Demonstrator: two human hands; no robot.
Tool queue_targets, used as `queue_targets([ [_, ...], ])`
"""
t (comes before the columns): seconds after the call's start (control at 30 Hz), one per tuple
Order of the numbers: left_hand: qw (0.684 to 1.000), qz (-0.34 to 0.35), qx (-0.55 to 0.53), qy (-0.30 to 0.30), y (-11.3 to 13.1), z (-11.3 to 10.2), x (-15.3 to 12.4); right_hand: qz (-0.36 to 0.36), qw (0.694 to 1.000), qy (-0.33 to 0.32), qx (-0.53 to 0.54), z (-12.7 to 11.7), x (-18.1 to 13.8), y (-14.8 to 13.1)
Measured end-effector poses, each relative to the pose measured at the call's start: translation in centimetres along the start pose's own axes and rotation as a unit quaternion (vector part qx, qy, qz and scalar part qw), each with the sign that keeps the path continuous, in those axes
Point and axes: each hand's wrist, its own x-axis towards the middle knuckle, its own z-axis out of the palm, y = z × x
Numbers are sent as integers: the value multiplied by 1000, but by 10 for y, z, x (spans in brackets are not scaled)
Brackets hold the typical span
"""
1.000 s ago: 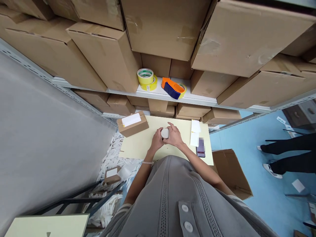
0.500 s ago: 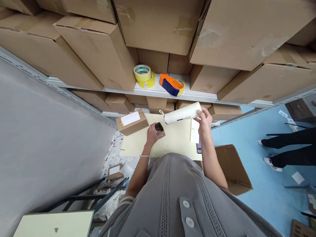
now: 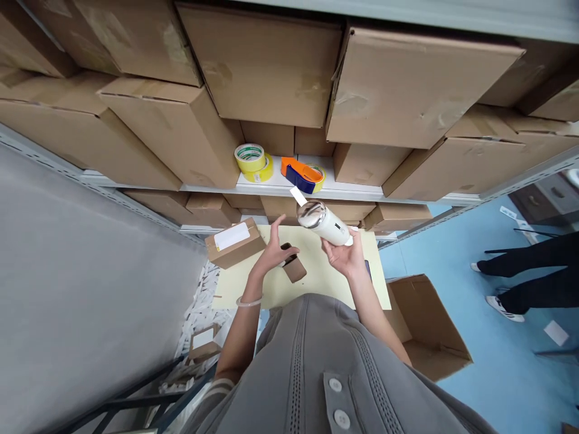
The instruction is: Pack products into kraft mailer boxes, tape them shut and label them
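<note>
A white cylindrical bottle (image 3: 333,229) is being held by the right hand (image 3: 347,258). The left hand (image 3: 270,253) is being splayed near a brown cardboard box (image 3: 295,270).

The shipping carton (image 3: 235,244) sits left of the small box (image 3: 295,270) on the tabletop (image 3: 235,282). Behind, the shelf (image 3: 355,191) bears tape rolls (image 3: 254,166) left of the tape dispenser (image 3: 301,176).

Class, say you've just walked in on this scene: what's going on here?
Someone stands at a pale yellow table, holding a white bottle tilted above it in the right hand, its shiny end pointing away from them. The left hand is spread open and holds nothing, beside a small brown box whose top is open; whether it touches the box is unclear. A carton with a white label sits farther left on the table.
</note>
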Motion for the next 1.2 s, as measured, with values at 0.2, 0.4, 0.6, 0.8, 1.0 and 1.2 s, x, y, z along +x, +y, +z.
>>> queue_targets([
  [0.2, 963, 34, -252, -85, 45, -6, 32, 253, 956, -143, 24, 38, -18, 26],
  [0.4, 926, -24, -378, -11, 53, -7, 29, 295, 933, -188, -85, 46, -31, 34],
  [0.6, 874, -67, -479, 51, 61, -7, 22, 89, 929, -226, -280, 51, -26, 42],
  [0.8, 869, -35, -482, 109, 59, -10, 12, 9, 913, -254, -318, 64, -30, 45],
  [1.0, 864, -12, -473, 171, 54, 1, 12, 84, 900, -308, -296, 78, -42, 61],
  [1.2, 870, -3, -437, 230, 49, 18, 15, 214, 856, -406, -237, 80, -45, 79],
])
